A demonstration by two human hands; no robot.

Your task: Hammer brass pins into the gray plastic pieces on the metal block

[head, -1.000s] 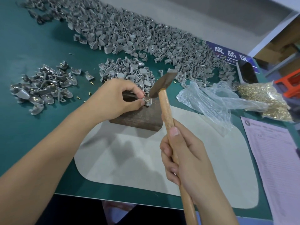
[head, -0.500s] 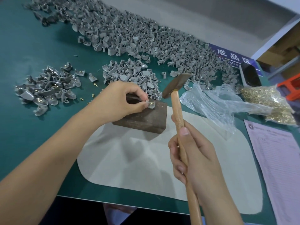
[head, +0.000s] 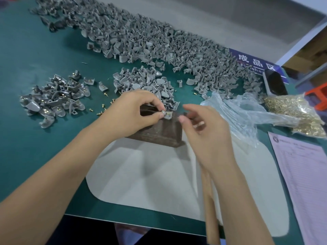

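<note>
Left hand (head: pixel 131 112) pinches a gray piece (head: pixel 167 116) with its brass pin (head: pixel 167 113) on the metal block (head: pixel 160 130); right hand (head: pixel 205 128) hovers just beside, fingers loosely curled, holding nothing.

Metal block (head: pixel 159 133) lies directly under the left hand's fingers (head: pixel 155 103); small plastic pile (head: pixel 143 80) just behind them, large heap (head: pixel 159 41) farther behind, finished pile (head: pixel 54 98) well left, pin bag (head: pixel 297 112) far right

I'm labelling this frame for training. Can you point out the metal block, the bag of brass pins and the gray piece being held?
metal block (head: pixel 159 133): head view, its bare front face.
bag of brass pins (head: pixel 290 106): head view, the heap of pins inside.
gray piece (head: pixel 167 116): head view, the part showing beside the left hand (head: pixel 131 112) fingertips.
</note>
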